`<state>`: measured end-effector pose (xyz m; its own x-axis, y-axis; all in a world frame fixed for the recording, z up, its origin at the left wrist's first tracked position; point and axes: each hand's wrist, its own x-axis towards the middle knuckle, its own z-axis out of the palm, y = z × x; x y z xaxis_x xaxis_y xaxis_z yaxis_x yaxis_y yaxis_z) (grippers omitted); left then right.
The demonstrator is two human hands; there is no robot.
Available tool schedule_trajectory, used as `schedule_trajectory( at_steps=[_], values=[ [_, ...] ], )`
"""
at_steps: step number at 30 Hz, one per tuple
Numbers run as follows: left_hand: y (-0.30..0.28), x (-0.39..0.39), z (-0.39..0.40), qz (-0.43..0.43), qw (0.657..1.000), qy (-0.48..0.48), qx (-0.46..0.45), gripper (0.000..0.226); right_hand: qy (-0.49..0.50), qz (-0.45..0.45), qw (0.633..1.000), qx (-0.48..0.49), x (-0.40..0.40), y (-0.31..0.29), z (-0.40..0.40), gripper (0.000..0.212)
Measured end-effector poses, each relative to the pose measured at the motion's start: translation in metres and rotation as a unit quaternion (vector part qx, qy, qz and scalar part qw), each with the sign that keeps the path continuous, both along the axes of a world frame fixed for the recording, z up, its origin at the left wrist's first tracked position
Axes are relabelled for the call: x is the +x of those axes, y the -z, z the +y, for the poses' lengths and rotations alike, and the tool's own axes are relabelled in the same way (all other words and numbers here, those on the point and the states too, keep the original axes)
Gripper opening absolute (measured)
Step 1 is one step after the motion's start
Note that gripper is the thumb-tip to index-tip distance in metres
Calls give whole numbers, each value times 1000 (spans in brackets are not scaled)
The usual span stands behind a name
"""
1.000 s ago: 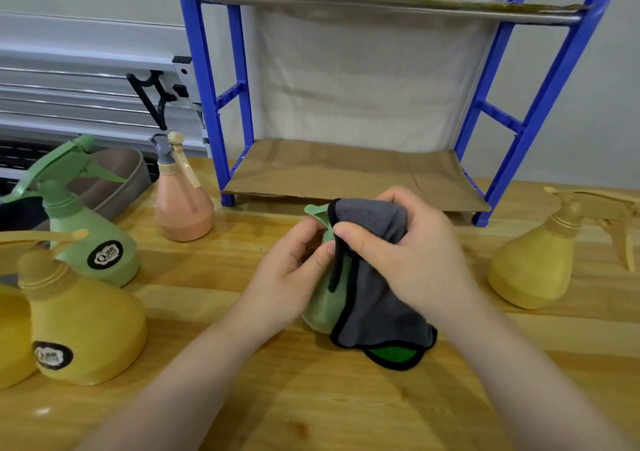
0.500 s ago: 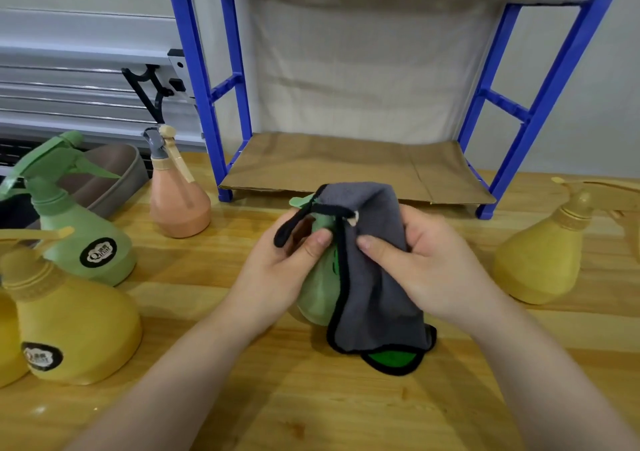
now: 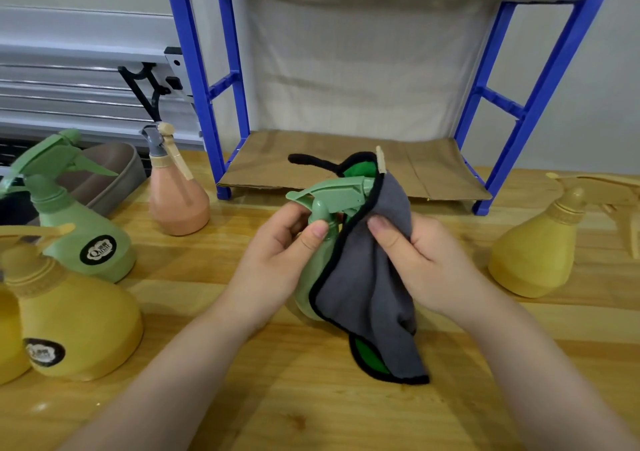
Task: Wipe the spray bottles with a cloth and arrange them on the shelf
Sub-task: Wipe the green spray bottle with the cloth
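Wiping step in hand: left hand [image 3: 277, 260] grips the green bottle [image 3: 317, 243] at its neck; right hand [image 3: 415, 260] pinches the cloth [image 3: 367, 288] against it. Shelf [image 3: 346, 160] holds no bottles; next, finish wiping, then place upright.

Only text I can spot: black round labels on the green bottle [image 3: 83, 239] and yellow bottle [image 3: 78, 329], both too blurry to read properly.

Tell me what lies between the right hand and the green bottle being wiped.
The head view shows the grey cloth between the right hand and the green bottle.
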<state>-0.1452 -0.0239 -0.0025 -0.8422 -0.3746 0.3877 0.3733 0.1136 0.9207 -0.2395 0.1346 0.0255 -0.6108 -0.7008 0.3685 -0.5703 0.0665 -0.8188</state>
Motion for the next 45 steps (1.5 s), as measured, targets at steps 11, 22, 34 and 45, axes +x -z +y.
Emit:
schedule_trajectory(
  at_steps=[11,22,34,45],
  values=[
    [-6,3,-3,11,999,-31,41,27,26,-216,972,-88,-8,3,-5,21],
    [-3,11,-21,-30,996,15,-77,42,124,-218,961,-115,-14,11,-10,17],
    [-3,10,-22,-14,996,-20,-85,37,249,-143,946,-152,-24,7,-3,21],
    [4,4,8,6,981,-135,-141,35,241,-66,965,-86,-4,-9,-5,17]
  ],
)
